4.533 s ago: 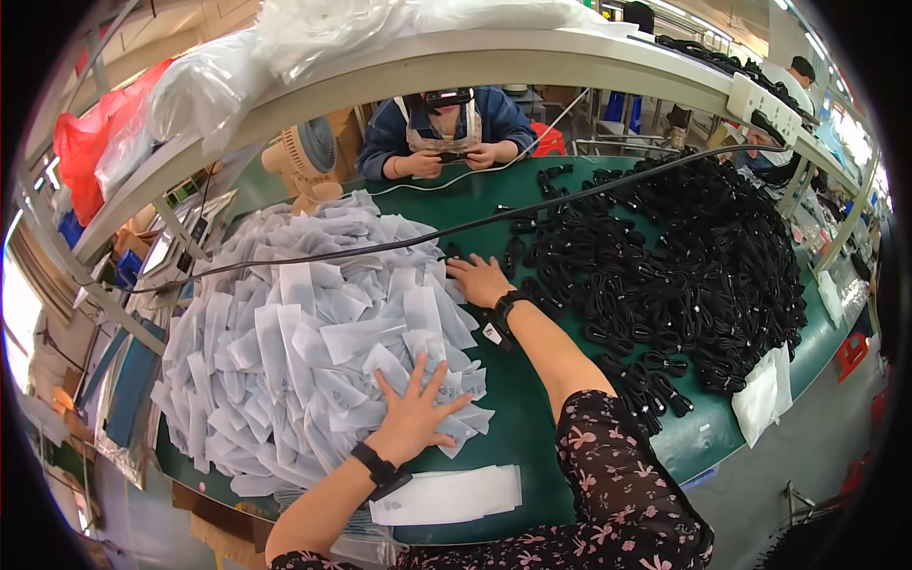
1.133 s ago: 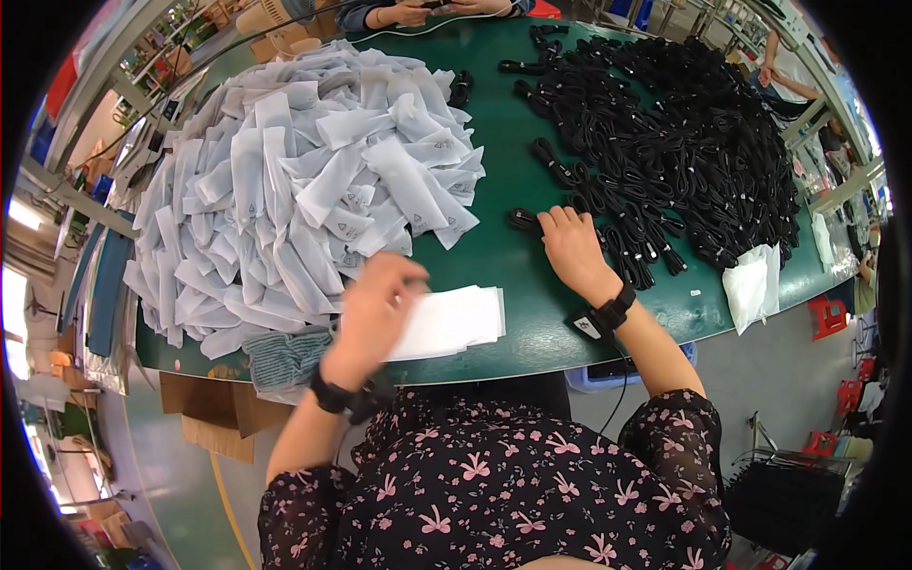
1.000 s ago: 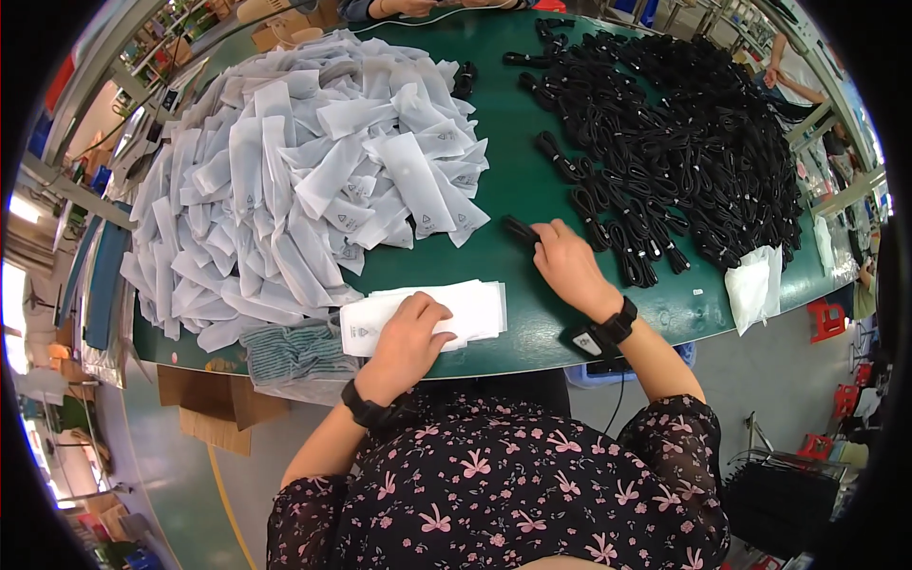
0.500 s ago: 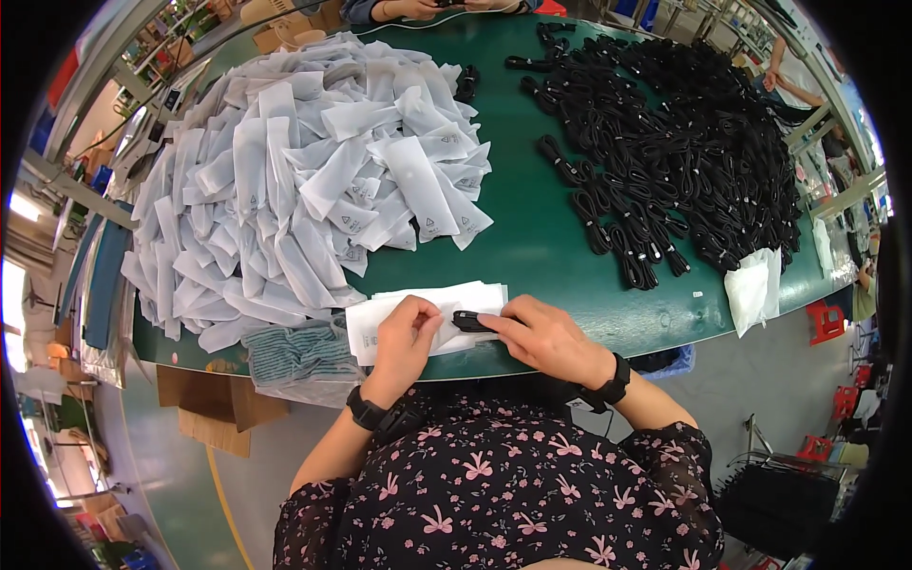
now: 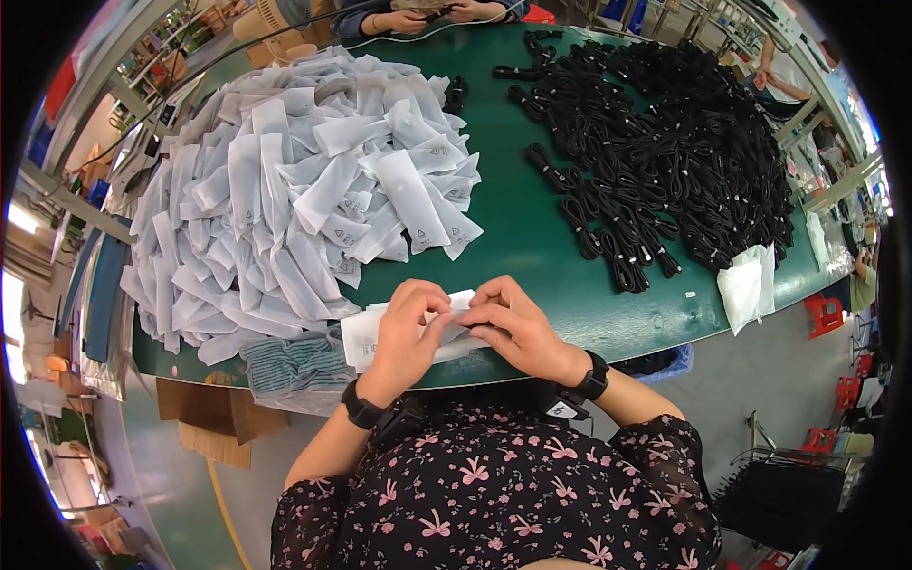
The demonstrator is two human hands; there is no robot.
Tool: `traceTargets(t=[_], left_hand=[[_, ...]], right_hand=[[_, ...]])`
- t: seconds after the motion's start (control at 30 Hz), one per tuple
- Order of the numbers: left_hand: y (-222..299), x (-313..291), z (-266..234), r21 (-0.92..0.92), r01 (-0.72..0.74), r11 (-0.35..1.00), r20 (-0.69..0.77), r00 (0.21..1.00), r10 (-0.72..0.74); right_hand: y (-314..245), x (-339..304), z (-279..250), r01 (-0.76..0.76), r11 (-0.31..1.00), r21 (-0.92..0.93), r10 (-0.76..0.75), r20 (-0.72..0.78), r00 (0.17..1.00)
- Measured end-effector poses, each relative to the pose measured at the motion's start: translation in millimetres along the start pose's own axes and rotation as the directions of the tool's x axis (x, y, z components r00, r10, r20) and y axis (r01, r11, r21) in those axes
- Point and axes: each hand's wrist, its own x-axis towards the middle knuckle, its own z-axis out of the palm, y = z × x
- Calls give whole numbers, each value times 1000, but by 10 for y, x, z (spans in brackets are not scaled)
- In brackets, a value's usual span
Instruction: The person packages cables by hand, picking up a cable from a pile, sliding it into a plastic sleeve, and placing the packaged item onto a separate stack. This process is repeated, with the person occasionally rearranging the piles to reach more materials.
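At the table's near edge, my left hand (image 5: 415, 334) and my right hand (image 5: 518, 330) pinch the open end of a translucent white plastic bag (image 5: 454, 334) between them. Fingers and thumbs of both hands are closed, nearly meeting. The black cable bundle seen earlier in my right hand is hidden now, so I cannot tell how far it sits inside the bag. Under my hands lies a stack of flat white bags (image 5: 360, 344). Filled white bags (image 5: 323, 190) form a large heap at the left. Bundled black cables (image 5: 665, 161) are piled at the right.
A folded teal striped cloth (image 5: 293, 365) lies beside the bag stack. A white plastic packet (image 5: 747, 288) hangs over the right table edge. Below stand an open cardboard box (image 5: 214, 408) and a blue crate (image 5: 665, 365). Across the green table (image 5: 518, 228), another person's hands (image 5: 418, 16) hold something.
The black cable bundle has gone out of sight at the bag's mouth. My right hand has moved left and up, now pinching the bag close to my left hand.
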Motion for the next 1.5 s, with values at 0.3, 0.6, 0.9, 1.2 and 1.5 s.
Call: traceTargets(t=[0.3, 0.6, 0.9, 1.2, 1.5], left_hand=[[-95, 567, -856, -696, 236, 678, -55, 924, -379], [-159, -126, -113, 229, 0, 974, 91, 996, -22], [-331, -298, 207, 438, -128, 890, 40, 992, 123], [-281, -276, 172, 102, 194, 976, -32, 981, -192], [-285, -194, 123, 130, -122, 984, 91, 990, 110]], right_hand=[[391, 226, -602, -244, 766, -595, 93, -273, 957], [950, -129, -787, -248, 295, -923, 235, -182, 955], [405, -80, -589, -475, 834, -279, 477, -67, 876], [-41, -186, -309, -140, 959, -245, 173, 122, 977], [170, -197, -232, -50, 992, -117, 81, 282, 956]])
